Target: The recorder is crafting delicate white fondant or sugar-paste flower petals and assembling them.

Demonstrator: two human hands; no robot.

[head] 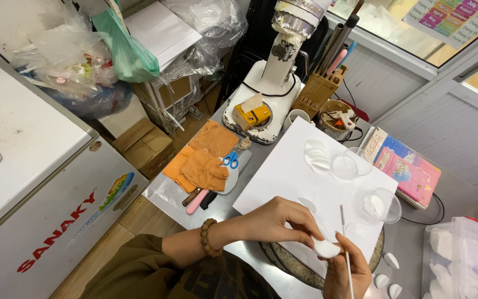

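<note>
Head view, looking down on a grey table (261, 160). The left hand (283, 221), a bead bracelet (209, 237) on its wrist, closes its fingers (305, 232) on a small white petal-shaped piece (326, 248), presenting it toward the right hand (347, 268). The right hand's fingers are clamped on a thin white stick (346, 249), held upright beside the piece, apparently so that both can be brought together. Both hands work at the near edge of a white board (283, 177), over a round turntable (300, 266). Toward the board's far edge lie stacked white petals (316, 155) and clear dishes (352, 165), within reach. Further white petals (388, 274) lie on the table by its near right corner. An orange cloth (203, 158) and blue scissors (230, 160) sit at the left edge; a stand mixer (278, 72) occupies the far edge.
</note>
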